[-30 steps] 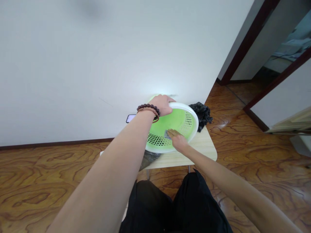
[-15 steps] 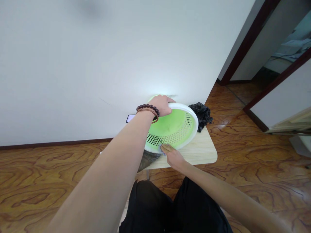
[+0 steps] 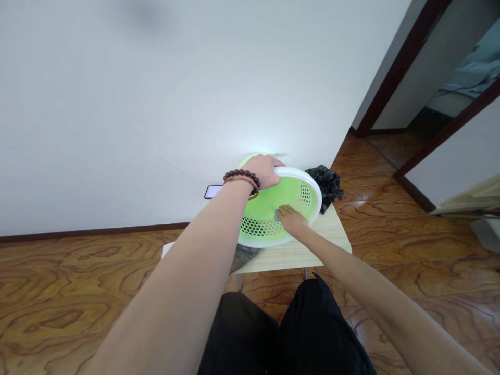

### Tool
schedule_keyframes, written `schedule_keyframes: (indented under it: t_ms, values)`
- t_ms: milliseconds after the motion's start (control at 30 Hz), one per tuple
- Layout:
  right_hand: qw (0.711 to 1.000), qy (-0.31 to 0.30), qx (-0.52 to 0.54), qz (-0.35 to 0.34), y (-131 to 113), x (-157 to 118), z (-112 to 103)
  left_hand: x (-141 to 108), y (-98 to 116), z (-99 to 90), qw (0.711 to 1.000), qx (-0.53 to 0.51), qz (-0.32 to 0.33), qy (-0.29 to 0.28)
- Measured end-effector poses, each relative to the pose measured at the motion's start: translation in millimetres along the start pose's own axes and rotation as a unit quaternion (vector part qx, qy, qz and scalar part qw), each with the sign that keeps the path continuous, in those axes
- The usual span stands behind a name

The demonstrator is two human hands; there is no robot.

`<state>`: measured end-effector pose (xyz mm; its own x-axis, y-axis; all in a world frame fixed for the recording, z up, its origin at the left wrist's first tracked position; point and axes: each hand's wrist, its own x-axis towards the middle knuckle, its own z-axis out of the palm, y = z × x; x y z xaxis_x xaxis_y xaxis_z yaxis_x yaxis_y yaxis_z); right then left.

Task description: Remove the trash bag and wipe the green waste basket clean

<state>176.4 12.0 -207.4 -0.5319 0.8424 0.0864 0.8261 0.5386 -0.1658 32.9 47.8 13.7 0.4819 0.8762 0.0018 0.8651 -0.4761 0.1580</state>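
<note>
- The left hand (image 3: 262,171) grips the far rim of a green basket (image 3: 287,191), fingers closed around the white edge.
- The basket tilts on the small table (image 3: 332,232), its open side toward the person.
- The right hand (image 3: 292,221) is inside it, fingers close together on a small grey cloth (image 3: 277,215) against the inner surface; how tightly they hold it, I cannot tell.
- A beaded bracelet (image 3: 239,173) circles the left wrist.
- A phone (image 3: 211,192) lies to the left of the basket.
- Crumpled black plastic (image 3: 328,186) sits at the right; dark translucent plastic (image 3: 246,256) shows under the basket's near left side.
</note>
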Motion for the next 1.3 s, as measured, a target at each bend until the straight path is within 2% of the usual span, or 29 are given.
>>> schedule_keyframes:
  t_ms: [100,200,367,467,600,733,833,933,1067,1200,1300]
  values:
    - [0.998,0.002,-0.007,0.056,-15,2,11,1,0,1.8,1.0,-0.001,0.009,0.009]
    - [0.997,-0.005,-0.006,0.076,-41,-5,16,1,1,0.4,1.0,-0.006,0.005,0.006]
    - [0.997,0.03,0.061,0.037,-85,-45,26,-3,3,-3.4,1.0,-0.013,0.003,0.003]
    - [0.996,0.026,0.083,-0.005,-94,-62,24,-3,4,-4.1,1.0,-0.014,0.003,0.005]
    - [0.998,0.001,0.05,-0.047,-70,-49,0,-2,4,-3.5,1.0,-0.008,0.009,0.003]
    - [0.996,0.059,-0.04,-0.061,-27,-16,-22,-2,3,-2.7,1.0,0.008,0.006,0.009]
    - [0.994,0.043,-0.088,-0.042,-4,-3,-17,-2,2,-2.3,1.0,0.007,0.003,0.006]
    - [0.995,0.014,-0.097,0.01,-4,-6,1,-2,2,-1.3,1.0,0.0,-0.005,0.0]
    - [0.997,0.018,-0.039,0.062,-34,-21,19,0,1,-0.1,1.0,-0.01,-0.006,0.002]
    - [0.997,0.031,0.06,0.048,-77,-44,26,-1,2,-1.4,1.0,-0.005,0.0,0.003]
    - [0.992,0.046,0.112,0.029,-98,-59,27,-2,3,-2.1,1.0,0.0,0.001,0.002]
